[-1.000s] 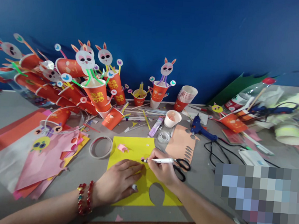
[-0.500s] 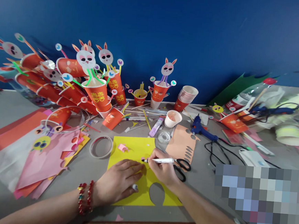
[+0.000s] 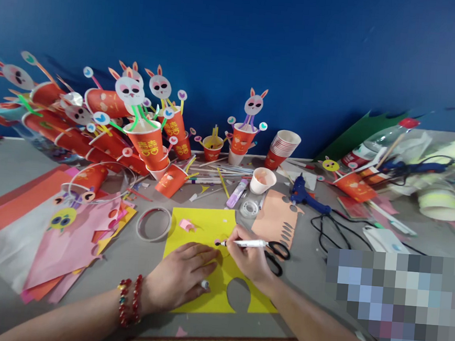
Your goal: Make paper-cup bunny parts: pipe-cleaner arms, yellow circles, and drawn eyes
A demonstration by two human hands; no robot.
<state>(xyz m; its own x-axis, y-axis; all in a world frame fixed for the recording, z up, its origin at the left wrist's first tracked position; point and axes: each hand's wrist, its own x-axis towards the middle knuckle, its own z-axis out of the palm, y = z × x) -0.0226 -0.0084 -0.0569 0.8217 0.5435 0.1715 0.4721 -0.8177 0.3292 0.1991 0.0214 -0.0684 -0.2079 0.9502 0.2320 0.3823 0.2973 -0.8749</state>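
A white marker (image 3: 247,243) is gripped in my right hand (image 3: 249,261), its dark tip at a small pink paper piece (image 3: 217,242) with a dark mark. Beneath both hands lies a sheet of yellow paper (image 3: 204,216) with an oval hole cut near its front edge. My left hand (image 3: 180,274) rests on the sheet, fingertips beside the pink piece. Between its fingers is a small white marker cap (image 3: 205,284). Black scissor handles (image 3: 278,249) show just right of my right hand; the blades are hidden.
A tape roll (image 3: 154,223) and cut pink sheets (image 3: 72,242) lie to the left. Red paper cups with rabbit faces (image 3: 147,140) crowd the back left. A blue glue gun (image 3: 308,195), with its black cord, and peach cut paper (image 3: 275,216) are at the right.
The marker's tip has shifted slightly, so more of the pink piece shows. My left hand stays in place.
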